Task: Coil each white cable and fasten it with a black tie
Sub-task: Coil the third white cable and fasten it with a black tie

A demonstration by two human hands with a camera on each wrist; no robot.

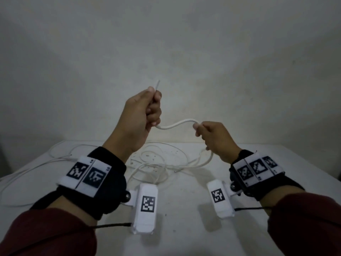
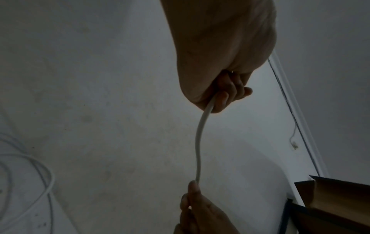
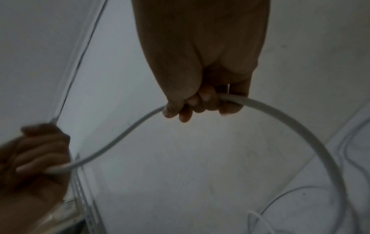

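Note:
Both hands are raised above the table with a white cable (image 1: 177, 124) stretched between them. My left hand (image 1: 147, 108) grips it in a fist, and the cable's end (image 1: 157, 85) sticks up above the thumb. My right hand (image 1: 204, 132) pinches the same cable (image 3: 280, 115) a short way along; from there it loops down to the table. In the left wrist view the cable (image 2: 199, 142) runs from my left hand (image 2: 220, 98) down to the right hand's fingertips (image 2: 193, 188). No black tie is in view.
Several loose white cables (image 1: 155, 163) lie tangled on the white table (image 1: 184, 228) under my hands, some trailing to the left edge. A plain wall stands right behind the table. A brown cardboard box (image 2: 336, 205) shows at the table's side in the left wrist view.

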